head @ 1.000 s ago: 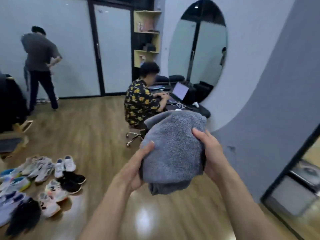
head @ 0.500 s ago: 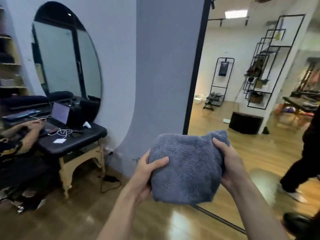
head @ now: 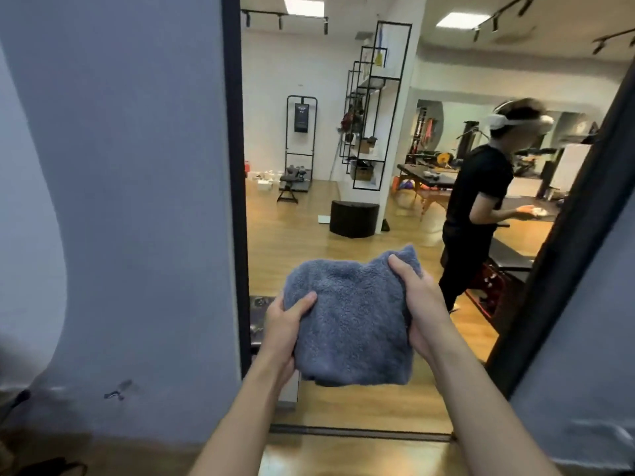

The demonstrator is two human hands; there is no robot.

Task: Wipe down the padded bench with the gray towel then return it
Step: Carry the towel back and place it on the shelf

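Both hands, left hand point(head: 281, 324) and right hand point(head: 417, 304), clasp opposite sides of the folded gray towel point(head: 350, 321), held in the air before a doorway point(head: 343, 201). Risk: a person in black point(head: 476, 214) stands just beyond the threshold; walking through could cause a collision. Towel: plush, thick, loosely folded, corners slightly bunched.

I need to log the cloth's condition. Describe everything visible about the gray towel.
The gray towel is a thick, fluffy blue-gray terry cloth, folded into a rough, bulky square. It is held in the air at chest height before a doorway: the left hand grips its left edge, the right hand its upper right corner. No stains show.
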